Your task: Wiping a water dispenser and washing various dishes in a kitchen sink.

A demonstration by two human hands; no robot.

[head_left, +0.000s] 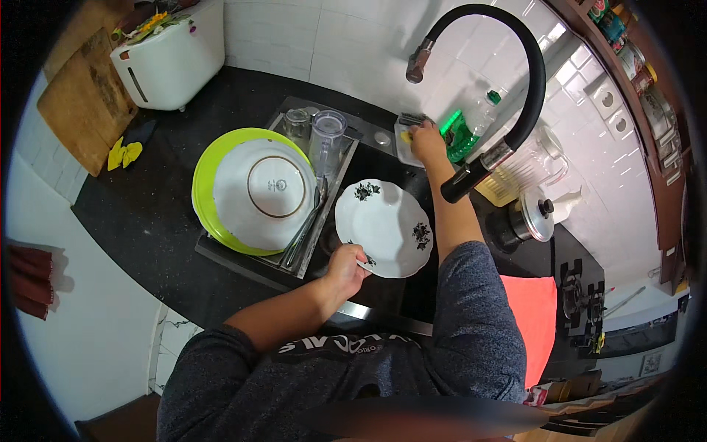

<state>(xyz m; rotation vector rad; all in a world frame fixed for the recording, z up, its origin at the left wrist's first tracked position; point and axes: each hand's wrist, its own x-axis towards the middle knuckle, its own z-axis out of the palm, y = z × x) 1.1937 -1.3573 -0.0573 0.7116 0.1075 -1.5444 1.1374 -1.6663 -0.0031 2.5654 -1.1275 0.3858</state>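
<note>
My left hand [346, 272] grips the lower left rim of a white plate [387, 230] with dark flower motifs and a scalloped edge. The plate is tilted over the dark sink basin [416, 298]. At the back right corner of the sink, my right hand [428, 143] reaches into a small clear container [404, 152]. Its fingers curl around something by a dark ridged item [410, 118] and a yellow patch, possibly a sponge; the grip is partly hidden. Beside this hand stands a clear bottle [471, 125] with green liquid.
Left of the sink, a drying rack holds an upturned white plate [236, 184] on a lime-green dish [205, 214], a clear jug [328, 136], a glass [297, 124] and cutlery [298, 239]. A black faucet [534, 74] arches overhead. A lidded pot [535, 215] stands right.
</note>
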